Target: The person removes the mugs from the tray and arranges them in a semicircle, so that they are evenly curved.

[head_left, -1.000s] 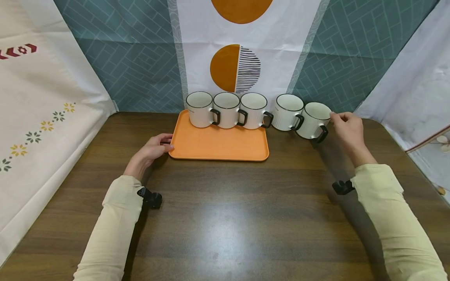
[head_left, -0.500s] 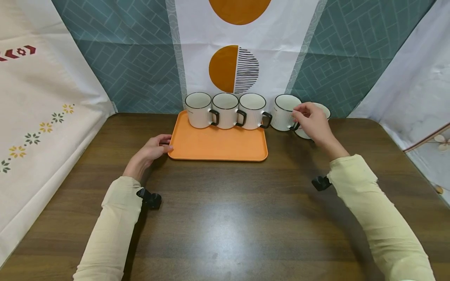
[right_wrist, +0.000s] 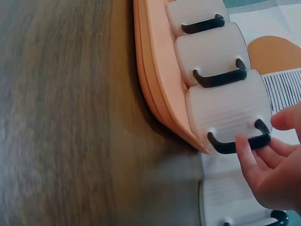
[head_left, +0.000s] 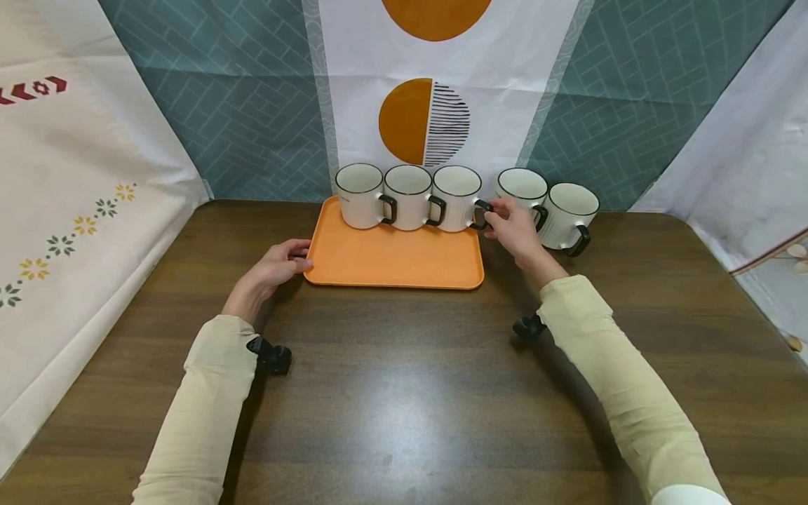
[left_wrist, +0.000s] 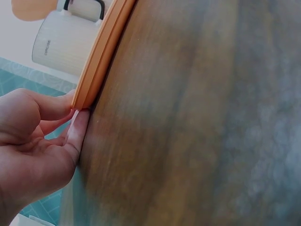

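The table (head_left: 404, 393) carries the orange tray (head_left: 394, 263), whose back half holds three mugs (head_left: 406, 207) in a row; two more mugs (head_left: 564, 228) stand on the table just off the tray's right side. At the tray's left edge, near its front corner, the left hand (head_left: 278, 265) pinches the rim between thumb and fingers; that hold should be light and level, enough to stop sliding without tipping the row. The right hand (head_left: 514, 231) is off the tray's right edge, fingers curled about the black handle (right_wrist: 225, 146) of the rightmost mug (head_left: 451, 207) on the tray; whether they truly grip it or only touch it, I cannot tell. Handling this mug well probably means a small, even pull or push on the handle, low rather than at the top, so the mug stays upright, with its base fully on the tray, and does not knock its neighbour. The knuckles also need room, since the closer off-tray mug is right behind them. That mug is partly covered by the right hand in the head view and cut off at the bottom of the right wrist view. The tray's back right corner is hidden behind mugs, several right fingertips are lost behind the handle, and the lettering (left_wrist: 47, 47) on the leftmost mug is too small to read surely.
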The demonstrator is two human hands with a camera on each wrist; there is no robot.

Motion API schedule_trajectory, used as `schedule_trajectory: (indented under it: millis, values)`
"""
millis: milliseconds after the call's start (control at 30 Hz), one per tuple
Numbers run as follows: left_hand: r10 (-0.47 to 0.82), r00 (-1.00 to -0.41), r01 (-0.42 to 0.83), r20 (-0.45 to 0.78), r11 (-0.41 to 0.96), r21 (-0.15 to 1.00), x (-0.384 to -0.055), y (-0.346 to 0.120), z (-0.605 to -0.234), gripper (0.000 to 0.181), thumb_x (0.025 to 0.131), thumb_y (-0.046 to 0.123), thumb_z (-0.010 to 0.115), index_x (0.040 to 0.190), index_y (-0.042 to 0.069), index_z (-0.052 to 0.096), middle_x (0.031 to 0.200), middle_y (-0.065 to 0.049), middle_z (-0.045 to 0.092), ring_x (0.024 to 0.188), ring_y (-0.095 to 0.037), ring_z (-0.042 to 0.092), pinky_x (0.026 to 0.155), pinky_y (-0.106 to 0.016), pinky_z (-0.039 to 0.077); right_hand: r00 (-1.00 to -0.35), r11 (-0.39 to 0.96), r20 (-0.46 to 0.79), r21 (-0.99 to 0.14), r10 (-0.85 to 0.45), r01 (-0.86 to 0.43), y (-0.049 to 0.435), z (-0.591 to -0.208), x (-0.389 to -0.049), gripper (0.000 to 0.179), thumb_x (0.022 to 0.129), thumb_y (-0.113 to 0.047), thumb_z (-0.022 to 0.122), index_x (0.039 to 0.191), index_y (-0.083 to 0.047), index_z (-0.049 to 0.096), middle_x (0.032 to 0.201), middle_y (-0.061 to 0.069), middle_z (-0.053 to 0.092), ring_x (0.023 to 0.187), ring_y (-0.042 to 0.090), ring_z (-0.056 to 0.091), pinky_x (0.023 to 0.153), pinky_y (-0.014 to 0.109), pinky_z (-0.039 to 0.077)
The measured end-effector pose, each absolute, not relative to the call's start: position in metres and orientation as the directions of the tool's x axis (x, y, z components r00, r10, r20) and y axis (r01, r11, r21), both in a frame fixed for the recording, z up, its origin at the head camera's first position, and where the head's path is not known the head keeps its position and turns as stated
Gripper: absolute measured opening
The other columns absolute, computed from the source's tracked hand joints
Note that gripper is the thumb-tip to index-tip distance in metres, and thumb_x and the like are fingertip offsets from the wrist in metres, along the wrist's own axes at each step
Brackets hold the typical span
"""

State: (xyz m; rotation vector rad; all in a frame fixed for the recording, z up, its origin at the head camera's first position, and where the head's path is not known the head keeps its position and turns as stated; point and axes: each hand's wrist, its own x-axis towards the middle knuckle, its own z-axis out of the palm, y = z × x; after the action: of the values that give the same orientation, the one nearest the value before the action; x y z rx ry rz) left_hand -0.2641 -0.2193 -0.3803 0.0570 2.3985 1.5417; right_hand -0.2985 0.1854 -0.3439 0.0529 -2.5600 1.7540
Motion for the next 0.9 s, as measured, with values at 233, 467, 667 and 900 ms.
schedule_trajectory:
  millis: [233,467,667,900]
  values:
    - [0.179,-0.956,-0.133,-0.232,0.44,0.888,-0.265,-0.22,-0.38,0.056,0.099,0.001,0.049,0.148,-0.008,0.024,0.139,-0.028,0.033,0.126,-0.038,0.038,0.106,-0.045,0.032,-0.997,0.347,0.05,-0.938,0.06,-0.026,0.173,-0.352,-0.303,0.039,0.101,-0.02,0.049,0.129,0.008,0.052,0.123,0.023,0.055,0.106,0.03,0.05,0.086,0.041,0.047]
    - [0.174,-0.955,-0.142,-0.24,0.444,0.885,-0.266,-0.221,-0.381,0.056,0.098,0.002,0.05,0.148,-0.007,0.025,0.138,-0.027,0.034,0.124,-0.037,0.038,0.106,-0.046,0.033,-0.998,0.283,0.018,-0.959,0.06,0.0,0.162,-0.359,-0.306,0.037,0.102,-0.028,0.048,0.105,0.007,0.06,0.091,0.015,0.059,0.071,0.022,0.048,0.071,0.035,0.045]
    - [0.173,-0.953,-0.152,-0.249,0.438,0.886,-0.266,-0.221,-0.379,0.056,0.098,0.001,0.05,0.148,-0.007,0.025,0.139,-0.027,0.033,0.124,-0.037,0.038,0.107,-0.045,0.031,-0.995,0.085,-0.091,-0.993,-0.036,0.088,0.152,-0.359,-0.308,0.04,0.106,-0.032,0.036,0.1,0.003,0.056,0.077,0.002,0.055,0.07,0.014,0.052,0.055,0.022,0.047]
    - [0.179,-0.952,-0.152,-0.25,0.433,0.888,-0.265,-0.219,-0.379,0.057,0.098,0.002,0.05,0.148,-0.007,0.024,0.139,-0.027,0.033,0.124,-0.037,0.038,0.106,-0.044,0.032,-0.986,-0.016,-0.149,-0.989,-0.077,0.15,0.144,-0.355,-0.309,0.036,0.107,-0.026,0.031,0.101,0.001,0.053,0.081,0.003,0.053,0.068,0.013,0.047,0.057,0.021,0.045]
